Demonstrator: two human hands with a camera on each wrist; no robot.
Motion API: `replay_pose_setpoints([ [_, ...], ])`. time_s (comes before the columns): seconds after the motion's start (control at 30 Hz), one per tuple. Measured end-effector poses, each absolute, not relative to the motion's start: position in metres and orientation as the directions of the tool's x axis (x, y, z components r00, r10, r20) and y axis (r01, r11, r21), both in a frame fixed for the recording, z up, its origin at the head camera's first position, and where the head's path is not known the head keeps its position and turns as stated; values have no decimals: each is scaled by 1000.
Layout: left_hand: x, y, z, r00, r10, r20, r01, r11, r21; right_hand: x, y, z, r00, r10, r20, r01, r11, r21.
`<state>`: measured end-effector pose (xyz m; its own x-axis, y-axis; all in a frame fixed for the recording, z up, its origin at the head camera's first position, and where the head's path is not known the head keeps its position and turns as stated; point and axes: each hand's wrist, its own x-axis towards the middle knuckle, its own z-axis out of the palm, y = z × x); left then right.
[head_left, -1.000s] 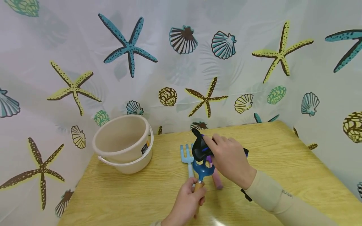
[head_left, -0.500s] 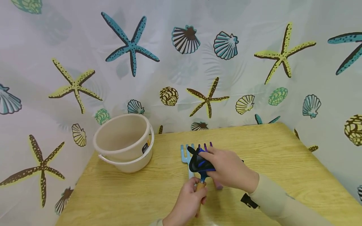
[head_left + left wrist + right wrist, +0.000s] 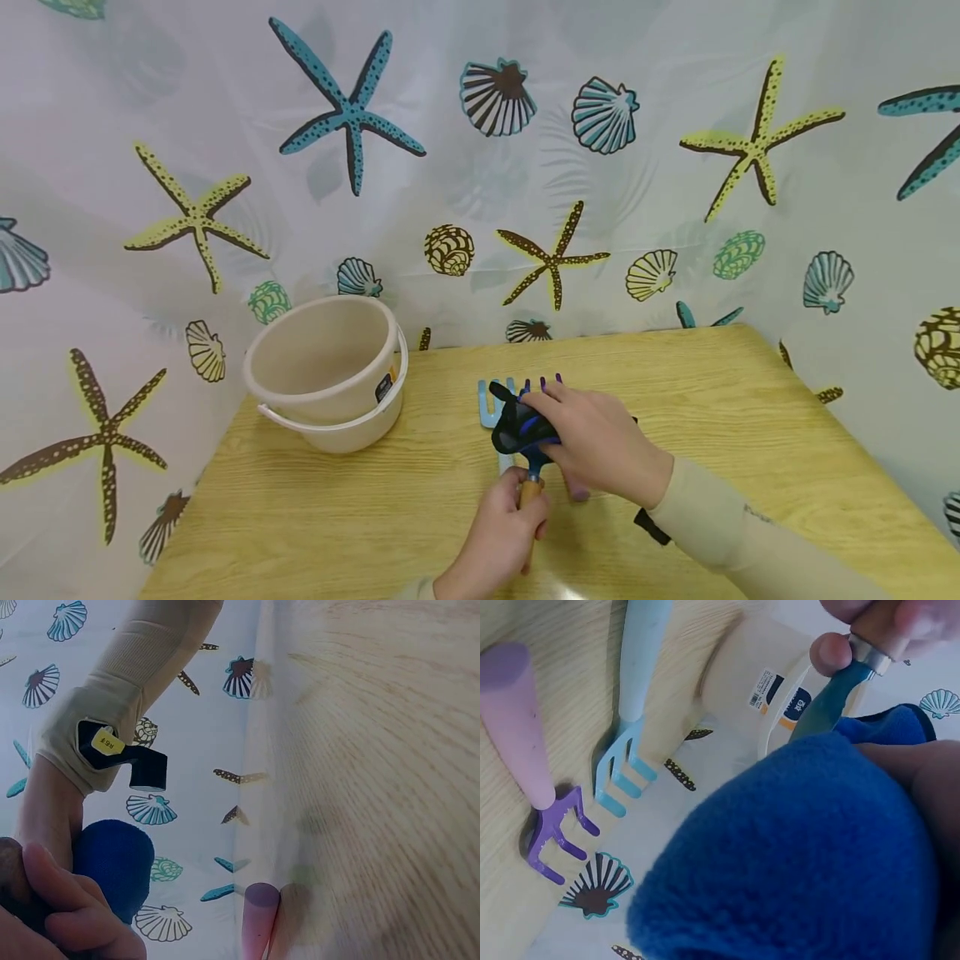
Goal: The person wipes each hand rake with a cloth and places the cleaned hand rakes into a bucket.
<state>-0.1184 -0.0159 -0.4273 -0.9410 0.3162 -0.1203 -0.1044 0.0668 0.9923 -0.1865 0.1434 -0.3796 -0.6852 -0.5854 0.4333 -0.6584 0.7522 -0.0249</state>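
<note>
In the head view, my left hand (image 3: 491,529) grips the wooden handle (image 3: 530,492) of a blue hand fork, tines pointing away from me. My right hand (image 3: 603,442) holds a blue fuzzy cloth (image 3: 780,855) with black edging around the fork's head. The cloth hides the tines; only the blue neck (image 3: 829,705) shows in the right wrist view. Beneath the hands on the table lie a light blue hand fork (image 3: 641,660) and a purple fork with a pink handle (image 3: 514,712), side by side.
A cream bucket (image 3: 322,408) with its handle down stands at the table's left rear. The wooden table (image 3: 360,517) meets a curtain (image 3: 450,183) printed with shells and starfish. A black strap end (image 3: 651,527) hangs below my right sleeve.
My right hand has brought the cloth down and left, from above the blue fork's tines to over its head. My left hand keeps its grip on the handle.
</note>
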Motion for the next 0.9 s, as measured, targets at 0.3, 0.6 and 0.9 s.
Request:
replay_pose_setpoints([
  [0.3, -114, -14, -430, -949, 311, -45, -25, 69, 997, -202, 147, -382, -661, -555, 505, -606, 792, 77],
  [0.6, -118, -18, -429, -959, 266, -95, -77, 78, 994, -203, 155, -370, -639, -499, 586, -578, 814, 63],
  [0.9, -117, -19, -426, -953, 286, -103, -97, 36, 995, -192, 154, -371, -659, -578, 481, -670, 742, -26],
])
